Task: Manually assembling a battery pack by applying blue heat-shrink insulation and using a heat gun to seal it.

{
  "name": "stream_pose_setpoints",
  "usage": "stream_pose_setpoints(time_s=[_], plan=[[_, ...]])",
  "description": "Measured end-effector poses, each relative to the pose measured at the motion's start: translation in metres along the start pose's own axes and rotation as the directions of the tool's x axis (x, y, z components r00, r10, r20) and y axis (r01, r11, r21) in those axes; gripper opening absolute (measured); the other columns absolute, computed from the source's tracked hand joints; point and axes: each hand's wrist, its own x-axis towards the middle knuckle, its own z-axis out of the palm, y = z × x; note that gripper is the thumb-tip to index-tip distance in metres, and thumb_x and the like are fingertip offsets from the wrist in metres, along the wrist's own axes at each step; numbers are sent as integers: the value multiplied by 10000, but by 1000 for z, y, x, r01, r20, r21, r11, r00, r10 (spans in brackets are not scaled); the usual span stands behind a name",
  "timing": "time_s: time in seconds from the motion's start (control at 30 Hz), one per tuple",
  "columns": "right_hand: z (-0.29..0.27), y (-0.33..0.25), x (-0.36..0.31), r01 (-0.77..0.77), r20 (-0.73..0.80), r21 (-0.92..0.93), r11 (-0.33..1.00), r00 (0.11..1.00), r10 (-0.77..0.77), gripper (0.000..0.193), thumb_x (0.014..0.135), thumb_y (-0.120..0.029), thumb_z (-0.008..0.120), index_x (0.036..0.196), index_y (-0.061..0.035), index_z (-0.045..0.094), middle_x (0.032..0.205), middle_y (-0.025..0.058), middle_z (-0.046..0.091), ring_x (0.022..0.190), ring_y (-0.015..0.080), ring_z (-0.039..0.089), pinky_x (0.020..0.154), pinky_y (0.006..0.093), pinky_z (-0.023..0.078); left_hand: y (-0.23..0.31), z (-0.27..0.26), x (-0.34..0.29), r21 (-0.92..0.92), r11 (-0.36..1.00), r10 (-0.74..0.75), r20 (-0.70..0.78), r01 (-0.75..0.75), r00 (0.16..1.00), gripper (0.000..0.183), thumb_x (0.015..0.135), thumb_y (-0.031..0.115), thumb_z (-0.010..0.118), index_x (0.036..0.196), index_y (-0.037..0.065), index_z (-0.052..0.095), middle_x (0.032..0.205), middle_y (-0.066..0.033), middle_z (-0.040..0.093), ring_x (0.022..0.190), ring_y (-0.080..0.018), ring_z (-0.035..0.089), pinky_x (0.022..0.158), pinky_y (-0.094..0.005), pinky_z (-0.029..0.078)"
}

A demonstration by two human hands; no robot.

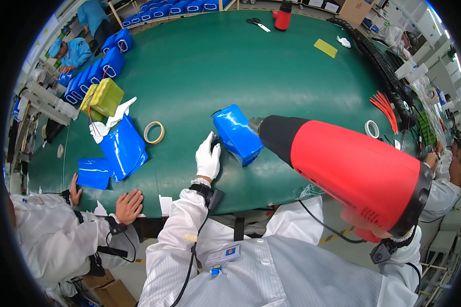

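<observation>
A blue shrink-wrapped battery pack (pixel 235 134) with a glossy, creased film lies tilted on the green table in front of me. My left hand (pixel 208 159), in a white glove, rests just left of the pack with its fingers stretched out, holding nothing. A large red heat gun (pixel 353 169) with a black front is gripped in my right hand (pixel 361 222). The gun's body covers most of that hand. Its metal nozzle points left at the pack's upper right side, very close to it; I cannot tell whether they touch.
Left on the table (pixel 179 66) are a tape roll (pixel 154 132), blue film sleeves (pixel 123 148), a yellow-wrapped pack (pixel 107 97) and several blue packs (pixel 112 61). Scissors (pixel 258 24) and another heat gun (pixel 283 16) lie far off. Red tubes (pixel 385 110) lie right. Co-workers' hands (pixel 129 205) flank me.
</observation>
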Motion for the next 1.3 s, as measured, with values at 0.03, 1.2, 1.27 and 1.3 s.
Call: stream_pose_setpoints(time_s=[0.03, 1.2, 1.27, 1.3], plan=[[-9, -7, -4, -42, 0, -25, 999, 999, 42, 548, 800, -288, 722, 1311, -116, 622, 1345, 119, 606, 1259, 340, 544, 1074, 503, 387, 5, 14, 7, -41, 999, 13, 22, -12, 1000, 457, 934, 141, 615, 1365, -1, 558, 1222, -199, 675, 1121, -359, 634, 992, -436, 482], [-23, -43, 2, -183, 28, 519, 835, 980, 198, 421, 791, -43, 774, 1197, -19, 662, 977, 81, 701, 842, 237, 665, 756, 369, 541, 3, -15, -5, 167, 986, 22, 9, -23, 1000, 445, 898, 165, 671, 1316, 30, 601, 1195, -150, 691, 1126, -334, 629, 995, -428, 482], [-22, -41, 1, -214, 49, 546, 810, 973, 224, 428, 789, -27, 779, 1199, -12, 660, 962, 81, 704, 822, 230, 671, 740, 360, 549, 5, -15, -5, 161, 987, 17, 9, -18, 1000, 444, 898, 168, 671, 1315, 31, 602, 1194, -148, 691, 1125, -334, 629, 994, -428, 482], [-20, -36, -2, -87, -50, 461, 883, 991, 124, 403, 794, -60, 801, 1175, -17, 675, 961, 78, 711, 818, 231, 677, 732, 356, 550, 7, -14, -4, 172, 985, 24, 14, -26, 1000, 442, 898, 170, 672, 1312, 33, 604, 1194, -148, 691, 1126, -332, 628, 995, -428, 482]])
